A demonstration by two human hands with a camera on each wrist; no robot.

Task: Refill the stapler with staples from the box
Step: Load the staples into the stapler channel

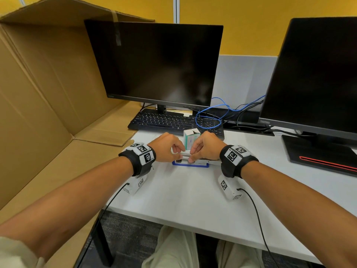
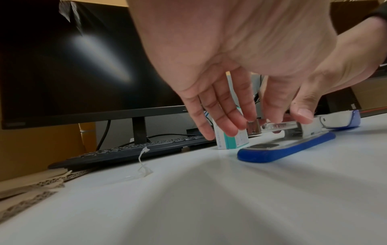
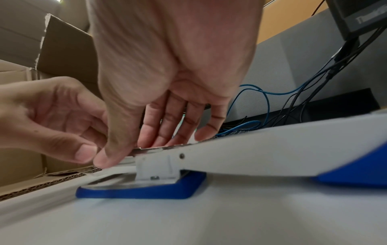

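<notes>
White desk (image 1: 193, 192): one blue stapler (image 1: 190, 165) lying opened flat, one staple box (image 1: 191, 137) upright just behind. Left hand (image 1: 166, 147) and right hand (image 1: 205, 146), fingers curled downward, pinch the staple strip (image 1: 185, 155) over the stapler's magazine. Two monitors, one keyboard.

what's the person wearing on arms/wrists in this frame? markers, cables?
Bare forearms, no gloves. Each wrist carries a black strap with white blocks printed with black square fiducial markers: left wrist band, right wrist band. Beneath each hangs a white camera pod, also tagged, with a thin black cable trailing back. A pale beige sleeve edge shows lower left.
</notes>
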